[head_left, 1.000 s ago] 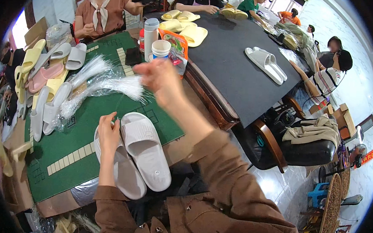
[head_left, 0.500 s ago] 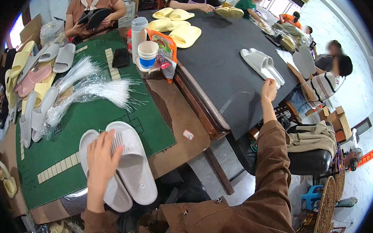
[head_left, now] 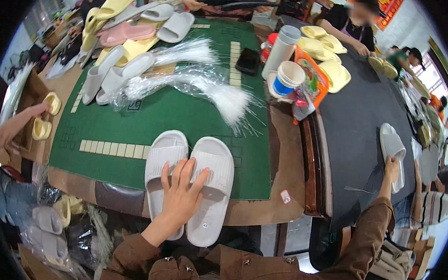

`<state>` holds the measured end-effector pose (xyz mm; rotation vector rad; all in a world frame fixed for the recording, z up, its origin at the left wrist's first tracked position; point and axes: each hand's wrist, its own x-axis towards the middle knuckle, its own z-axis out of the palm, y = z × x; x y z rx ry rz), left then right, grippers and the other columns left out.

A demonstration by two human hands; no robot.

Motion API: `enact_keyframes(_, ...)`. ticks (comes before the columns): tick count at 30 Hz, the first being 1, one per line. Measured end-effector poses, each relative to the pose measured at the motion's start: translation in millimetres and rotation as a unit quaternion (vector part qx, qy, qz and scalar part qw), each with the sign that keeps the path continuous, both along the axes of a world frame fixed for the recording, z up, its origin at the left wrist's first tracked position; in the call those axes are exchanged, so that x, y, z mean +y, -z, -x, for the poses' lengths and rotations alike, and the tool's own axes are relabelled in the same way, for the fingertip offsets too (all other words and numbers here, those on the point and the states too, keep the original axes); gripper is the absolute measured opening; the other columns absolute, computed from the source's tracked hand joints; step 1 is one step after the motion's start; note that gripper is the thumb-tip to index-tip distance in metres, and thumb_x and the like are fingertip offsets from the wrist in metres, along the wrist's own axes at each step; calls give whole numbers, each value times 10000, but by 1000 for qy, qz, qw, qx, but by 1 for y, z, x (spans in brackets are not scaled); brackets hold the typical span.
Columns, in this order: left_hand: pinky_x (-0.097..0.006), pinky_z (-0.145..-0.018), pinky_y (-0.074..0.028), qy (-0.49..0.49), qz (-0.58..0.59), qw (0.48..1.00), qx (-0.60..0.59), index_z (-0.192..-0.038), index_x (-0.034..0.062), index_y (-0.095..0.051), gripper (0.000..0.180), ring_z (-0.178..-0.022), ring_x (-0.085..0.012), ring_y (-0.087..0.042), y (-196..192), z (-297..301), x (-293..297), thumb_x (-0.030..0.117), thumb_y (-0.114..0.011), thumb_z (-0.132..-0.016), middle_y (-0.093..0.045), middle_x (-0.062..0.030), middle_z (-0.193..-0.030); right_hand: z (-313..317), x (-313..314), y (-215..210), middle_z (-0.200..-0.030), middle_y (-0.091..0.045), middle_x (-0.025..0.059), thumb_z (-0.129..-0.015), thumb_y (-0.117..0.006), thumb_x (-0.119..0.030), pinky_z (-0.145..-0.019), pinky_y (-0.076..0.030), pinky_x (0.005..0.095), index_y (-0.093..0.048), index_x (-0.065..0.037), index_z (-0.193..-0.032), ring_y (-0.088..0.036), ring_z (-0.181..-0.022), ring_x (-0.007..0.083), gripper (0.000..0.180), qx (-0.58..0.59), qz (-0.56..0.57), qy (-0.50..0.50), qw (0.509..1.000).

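A pair of light grey slippers [head_left: 208,190] lies side by side at the front edge of the green mat [head_left: 159,114], toes pointing away from me. My left hand [head_left: 179,196] rests over the two straps with its fingers spread. Far to the right, on the dark table, is a white slipper pair [head_left: 392,141], seen nearly edge-on. My right hand [head_left: 392,170] is closed at the side of that pair, fingers curled against it; the fingertips are partly hidden. A bundle of clear plastic strands [head_left: 231,102] lies on the mat beyond my left hand.
Yellow, grey and pink slippers [head_left: 128,32] are heaped at the mat's far left. A phone [head_left: 248,61], a bottle [head_left: 284,49], paper cups [head_left: 288,77] and an orange pouch [head_left: 310,81] stand beyond. Another person's hand [head_left: 12,126] reaches toward yellow slippers [head_left: 42,129] at left. Several people sit around.
The view has swung left, so the tables appear farther right. My left hand has settled flat on the straps. My right hand has come against the white slipper pair.
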<state>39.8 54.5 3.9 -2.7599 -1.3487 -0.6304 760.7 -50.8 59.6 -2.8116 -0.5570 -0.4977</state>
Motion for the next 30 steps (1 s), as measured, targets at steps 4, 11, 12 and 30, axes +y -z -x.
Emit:
enact_keyframes(4, -591, -1117, -120, 8, -3, 999, -32, -1286, 188, -460, 648, -1329, -340, -341, 3, -2, 2, 72, -698, -694, -393, -144, -1403, -4, -16, -17, -1045, -661, 193, -898, -568, -379, -792, -466, 456, -627, -44, -1037, -628, -966, 376, 368, 18, 26, -94, 995)
enact_keyframes(11, -578, -1124, -142, 22, -32, 998, -41, -1226, 160, -505, 553, -1327, -333, -374, 4, -5, 12, -44, -597, -720, -456, -149, -1359, 131, -35, -29, -854, -650, 101, -860, -671, -256, -740, -453, 311, -632, 22, -908, -582, -799, 162, 285, 158, -79, -232, 956)
enact_keyframes(12, -581, -1126, -146, 25, -36, 998, -46, -1226, 156, -507, 549, -1330, -334, -375, 6, -2, 12, -46, -594, -723, -458, -149, -1361, 153, -36, -31, -864, -670, 113, -858, -682, -256, -710, -466, 305, -648, 21, -948, -598, -773, 171, 293, 176, -88, -269, 943)
enact_keyframes(30, -551, -1163, -155, 30, -44, 998, -42, -1334, 131, -467, 606, -1382, -339, -307, -5, 54, 27, -21, -621, -767, -426, -136, -1416, 252, -41, -34, -862, -692, 157, -868, -657, -319, -783, -485, 350, -676, -12, -958, -670, -857, 266, 320, 104, -136, -298, 939)
